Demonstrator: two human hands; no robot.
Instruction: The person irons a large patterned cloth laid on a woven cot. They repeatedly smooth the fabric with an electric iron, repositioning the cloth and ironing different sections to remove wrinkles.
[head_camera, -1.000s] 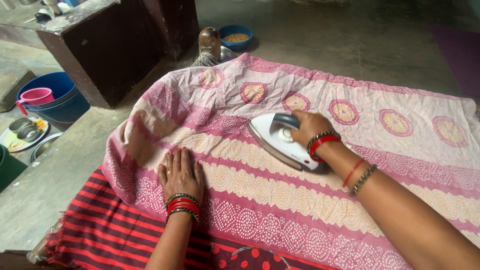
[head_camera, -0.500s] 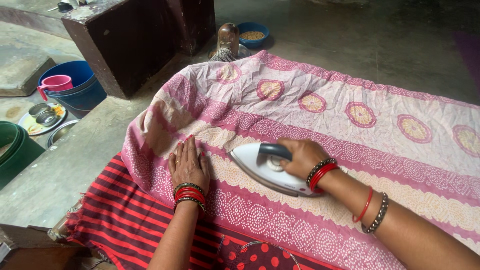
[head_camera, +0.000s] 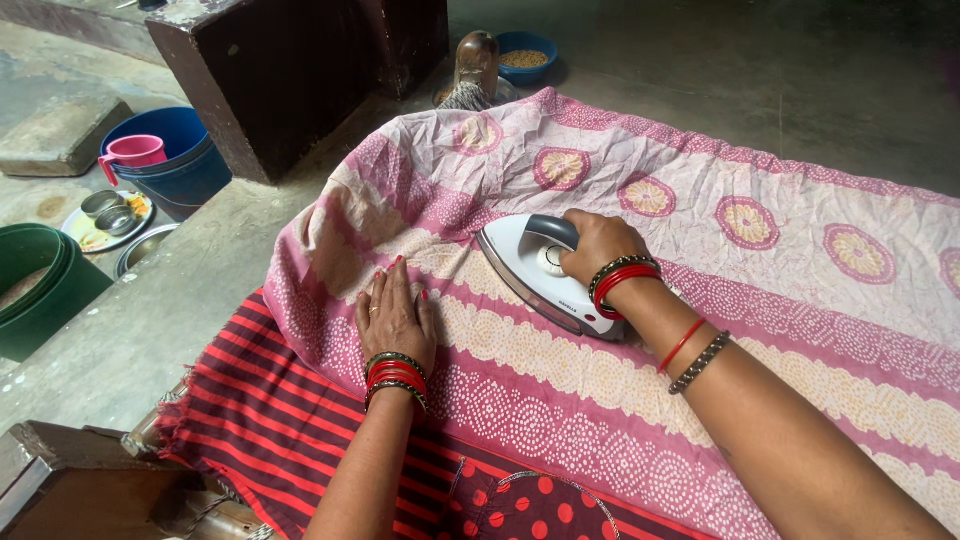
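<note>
The right hand (head_camera: 598, 245), wrapped around the white iron (head_camera: 545, 275), has pushed it back up the pink cloth (head_camera: 800, 290) (another pass); the left hand (head_camera: 396, 320) stays flat, fingers spread, pinning the cloth's near edge.

The pink cloth (head_camera: 700, 330) runs off the right edge, its far end unseen.

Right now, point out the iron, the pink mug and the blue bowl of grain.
white electric iron (head_camera: 535, 275), head view, on its white body beside the dial.
pink mug (head_camera: 135, 151), head view, on its side wall.
blue bowl of grain (head_camera: 527, 50), head view, on its front rim.
</note>
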